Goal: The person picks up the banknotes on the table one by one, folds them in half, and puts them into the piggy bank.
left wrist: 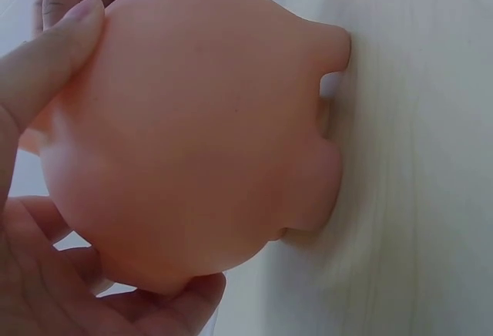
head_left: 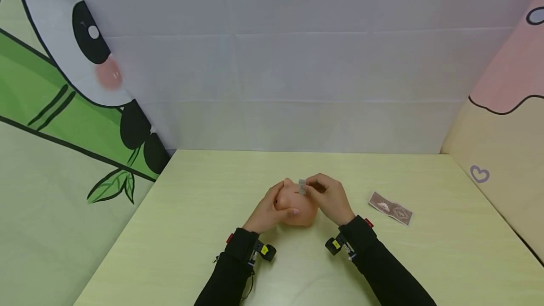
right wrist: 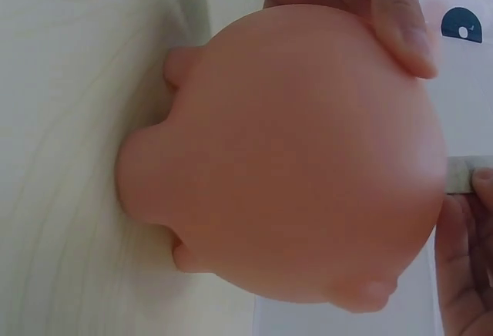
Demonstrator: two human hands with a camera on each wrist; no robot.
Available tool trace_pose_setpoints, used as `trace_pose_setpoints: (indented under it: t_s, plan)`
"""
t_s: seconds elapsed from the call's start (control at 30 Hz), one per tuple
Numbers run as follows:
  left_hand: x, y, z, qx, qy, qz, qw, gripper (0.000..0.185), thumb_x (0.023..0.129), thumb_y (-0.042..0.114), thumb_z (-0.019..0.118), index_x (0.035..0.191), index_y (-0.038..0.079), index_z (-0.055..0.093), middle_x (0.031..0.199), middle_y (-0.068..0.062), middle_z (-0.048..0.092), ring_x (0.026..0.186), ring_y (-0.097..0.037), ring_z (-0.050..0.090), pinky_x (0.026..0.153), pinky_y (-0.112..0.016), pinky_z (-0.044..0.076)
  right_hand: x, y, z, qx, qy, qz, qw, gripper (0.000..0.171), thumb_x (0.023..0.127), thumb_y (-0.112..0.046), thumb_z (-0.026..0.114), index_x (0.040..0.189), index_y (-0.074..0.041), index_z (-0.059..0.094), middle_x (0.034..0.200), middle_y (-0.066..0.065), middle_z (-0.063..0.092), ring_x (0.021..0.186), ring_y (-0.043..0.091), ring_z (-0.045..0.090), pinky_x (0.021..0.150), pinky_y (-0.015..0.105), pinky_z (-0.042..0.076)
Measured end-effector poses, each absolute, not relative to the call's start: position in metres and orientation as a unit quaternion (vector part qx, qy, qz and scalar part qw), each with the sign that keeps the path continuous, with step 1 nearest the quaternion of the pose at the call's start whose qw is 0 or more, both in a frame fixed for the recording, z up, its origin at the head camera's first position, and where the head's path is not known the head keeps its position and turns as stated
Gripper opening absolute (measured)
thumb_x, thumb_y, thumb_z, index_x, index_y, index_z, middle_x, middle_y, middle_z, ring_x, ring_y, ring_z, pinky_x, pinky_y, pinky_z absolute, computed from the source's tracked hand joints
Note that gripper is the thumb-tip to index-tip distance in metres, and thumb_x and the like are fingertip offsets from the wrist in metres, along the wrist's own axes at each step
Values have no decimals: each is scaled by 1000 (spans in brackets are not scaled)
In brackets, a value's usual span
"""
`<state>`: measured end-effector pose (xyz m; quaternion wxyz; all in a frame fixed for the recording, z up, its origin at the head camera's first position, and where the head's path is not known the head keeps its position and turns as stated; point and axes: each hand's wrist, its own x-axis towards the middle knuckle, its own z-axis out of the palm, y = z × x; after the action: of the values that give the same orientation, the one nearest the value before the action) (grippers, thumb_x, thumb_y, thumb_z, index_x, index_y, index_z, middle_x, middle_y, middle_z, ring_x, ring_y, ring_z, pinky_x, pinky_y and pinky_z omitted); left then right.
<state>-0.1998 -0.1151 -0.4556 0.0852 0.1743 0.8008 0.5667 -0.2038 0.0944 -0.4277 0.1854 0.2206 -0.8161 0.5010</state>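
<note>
A pink piggy bank (head_left: 303, 211) stands on its short feet on the table, a dark slot showing on its top. My left hand (head_left: 267, 209) holds it from the left, with the thumb over its back and the fingers at its far side. In my right hand (head_left: 329, 196) a folded greyish banknote (head_left: 302, 186) is pinched between thumb and fingers, upright over the top of the bank beside the slot. In the right wrist view the note's lower end (right wrist: 460, 174) meets the bank's top; whether it is inside the slot is hidden.
A brownish banknote (head_left: 391, 208) with fold creases lies flat on the table to the right of my right hand. The pale wooden table (head_left: 204, 192) ends at a whitish backdrop (head_left: 297, 70) behind, with cartoon-printed cloth (head_left: 501, 164) at the sides.
</note>
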Motion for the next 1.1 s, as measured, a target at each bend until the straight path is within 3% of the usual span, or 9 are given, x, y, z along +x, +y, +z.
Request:
trace_pose_setpoints:
  t_s: [0.57,0.93,1.1]
  plan:
    - [-197,-116,-453,165,806,561,92,97,84,42,76,157,15,19,160,-7,27,142,-32,36,112,-57,35,-201,92,-434,220,-822,487,200,10,83,-3,76,91,-8,73,87,3,71,78,11,64,71,25,54]
    - [-196,-117,-451,167,811,555,86,94,85,43,76,157,16,22,160,-6,27,144,-32,34,113,-58,32,-199,97,-426,218,-807,527,152,20,92,-16,70,110,-7,70,103,8,72,92,19,68,84,27,56]
    - [-196,-117,-451,166,811,555,85,94,84,43,76,157,17,22,160,-6,28,144,-32,34,113,-58,33,-199,97,-426,228,-803,530,151,20,93,-16,67,110,-5,70,105,9,71,93,20,67,84,26,56]
